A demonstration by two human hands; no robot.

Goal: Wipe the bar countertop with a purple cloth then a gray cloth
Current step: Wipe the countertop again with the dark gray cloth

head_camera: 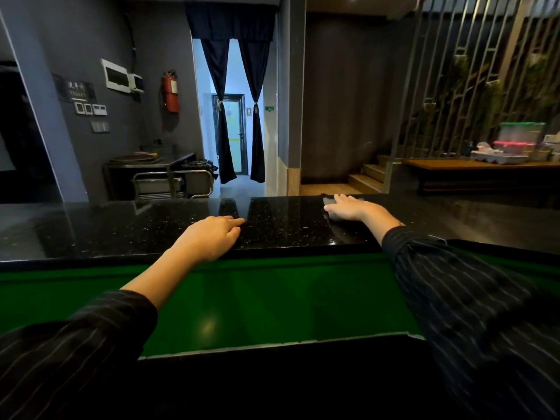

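The bar countertop (pixel 127 228) is glossy black speckled stone running across the view. My right hand (pixel 348 207) lies flat, fingers straight, pressing a dark gray cloth (pixel 328 200) onto the counter near its far edge; most of the cloth is hidden under the palm. My left hand (pixel 212 237) rests on the counter's near edge with fingers loosely bent and the index finger stretched out, holding nothing. No purple cloth is in view.
A green ledge (pixel 257 298) lies below the counter's near edge. Beyond the counter stand a steel cart (pixel 172 183), a curtained doorway (pixel 236 116), wooden steps (pixel 366 177) and a wooden table (pixel 472 165) with containers at the right.
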